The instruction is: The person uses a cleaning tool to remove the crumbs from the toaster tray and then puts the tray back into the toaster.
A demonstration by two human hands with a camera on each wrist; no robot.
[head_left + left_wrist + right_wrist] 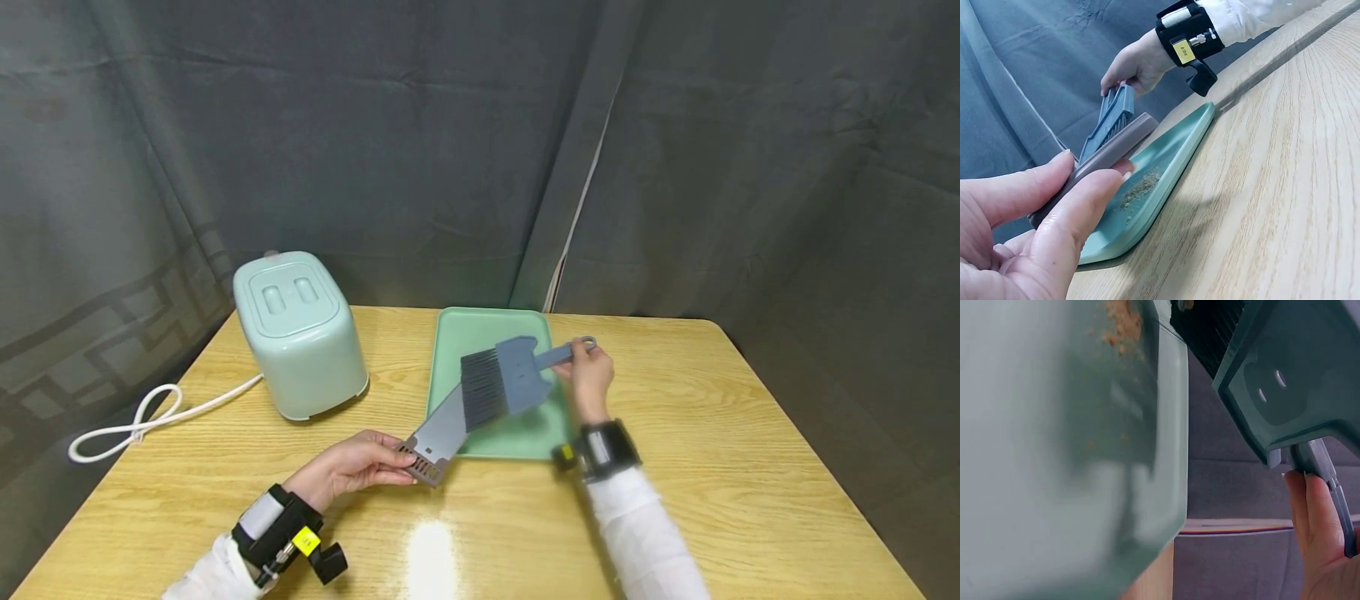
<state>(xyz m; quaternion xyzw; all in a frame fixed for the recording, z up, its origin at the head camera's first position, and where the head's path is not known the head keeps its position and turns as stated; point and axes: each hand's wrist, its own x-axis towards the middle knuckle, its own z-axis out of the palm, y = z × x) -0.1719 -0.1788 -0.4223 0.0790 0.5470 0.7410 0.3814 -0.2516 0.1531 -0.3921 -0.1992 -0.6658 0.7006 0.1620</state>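
A person in white sleeves works with both hands over a pale wooden tabletop. The left hand pinches the slotted brown end of a small grey dustpan between thumb and fingers. The dustpan slants away from that hand, reaching over the near left edge of a mint-green tray.

The right hand grasps the slim handle of a blue-grey hand brush, its fingers wrapped near the looped end. The brush is held up above the tray, with its dark bristles pointing left and overlapping the far end of the dustpan in the head view; whether the two touch cannot be told. Two small slits mark the brush's flat body.

The tray lies flat on the tabletop. Both wrist views show a scatter of brown crumbs in it, and the right one also shows the brush's shadow there.

To the left of the tray stands a rounded mint toaster, two oblong hollows on its top. Its white cord trails left, gathered into a loop. Each wrist wears a black strap. A dark grey curtain hangs behind.
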